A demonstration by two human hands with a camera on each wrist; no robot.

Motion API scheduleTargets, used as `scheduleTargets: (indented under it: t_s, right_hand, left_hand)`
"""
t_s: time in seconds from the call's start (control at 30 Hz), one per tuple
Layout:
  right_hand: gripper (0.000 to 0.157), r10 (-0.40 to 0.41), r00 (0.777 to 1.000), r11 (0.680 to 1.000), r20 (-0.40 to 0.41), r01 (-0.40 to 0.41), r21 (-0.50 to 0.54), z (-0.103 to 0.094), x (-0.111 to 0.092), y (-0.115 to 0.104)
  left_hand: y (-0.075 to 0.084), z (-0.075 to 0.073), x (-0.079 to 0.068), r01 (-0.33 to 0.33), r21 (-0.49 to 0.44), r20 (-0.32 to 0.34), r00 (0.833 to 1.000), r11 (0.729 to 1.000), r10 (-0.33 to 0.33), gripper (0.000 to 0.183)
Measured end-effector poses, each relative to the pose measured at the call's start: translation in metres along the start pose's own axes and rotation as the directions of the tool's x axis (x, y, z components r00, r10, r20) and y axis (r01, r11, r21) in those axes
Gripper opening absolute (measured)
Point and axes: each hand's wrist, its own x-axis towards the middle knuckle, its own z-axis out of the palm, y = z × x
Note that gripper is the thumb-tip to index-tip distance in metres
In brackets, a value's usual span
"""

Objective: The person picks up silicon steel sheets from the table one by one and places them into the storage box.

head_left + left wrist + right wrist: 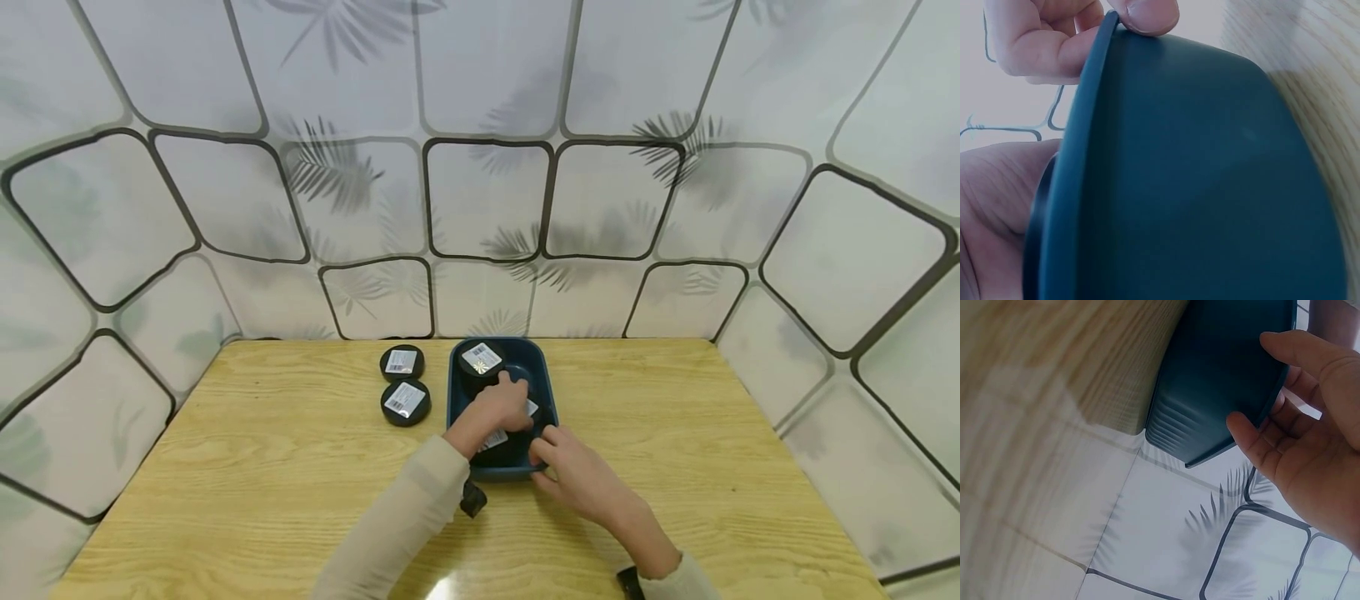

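A dark blue bin stands on the table with several round black containers inside, each topped by a white label. My left hand reaches over the bin's left side and down into it. Its fingers and thumb curl around a black container with a label, which the hand partly covers. Across the near right corner of the bin, my right hand pinches the rim, with some fingers outside the wall and others behind it. In the left wrist view the bin's wall hides most of the left hand.
Left of the bin, two more black containers lie on the table, a far one and a nearer one. Inside the bin, another container stands high at the back left. A patterned curtain rises behind the wooden table.
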Motion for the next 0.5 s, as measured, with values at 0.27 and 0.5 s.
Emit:
scheduleTargets:
  t_s: [0.27,0.5]
  right_hand:
    - [0.02,0.016,1.0,1.0,0.017,-0.016,0.003,0.0,0.0,0.0]
    - [0.021,-0.002,1.0,1.0,0.003,0.002,0.006,0.0,0.0,0.0]
  left_hand:
    - [-0.006,0.002,0.003,-0.033,0.006,0.002,0.999,0.999,0.033,0.058]
    - [-0.014,-0.002,0.001,-0.118,-0.054,0.027,0.992,0.992,0.12,0.055]
